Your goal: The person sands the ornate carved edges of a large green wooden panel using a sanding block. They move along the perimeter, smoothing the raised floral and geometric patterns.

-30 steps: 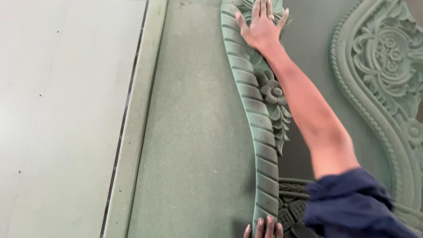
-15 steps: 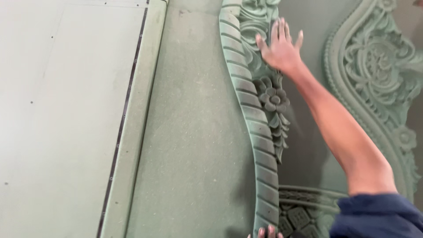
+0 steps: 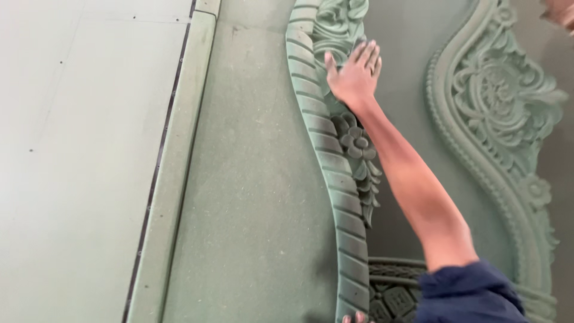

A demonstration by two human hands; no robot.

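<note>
A hand rests flat on a carved green panel

On the left lies a pale flat board [image 3: 72, 179]; next comes a plain green strip [image 3: 173, 197]; then the big green carved panel [image 3: 257, 179], its long twisted rope border [image 3: 335, 191] and small carved flower [image 3: 357, 143] already cut and looking finished; the right hand [image 3: 354, 75] lies spread open on the leaf carving, gripping nothing; only fingertips of the left hand [image 3: 357, 317] peek in below, so its grip cannot be told; no boxes or bowls show.

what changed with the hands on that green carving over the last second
The right hand slid down the carved green panel toward the person, from its top edge to just above the flower carving, palm flat, gripping nothing. The left hand stayed at the ribbed band's lower end, only its fingertips showing.
</note>
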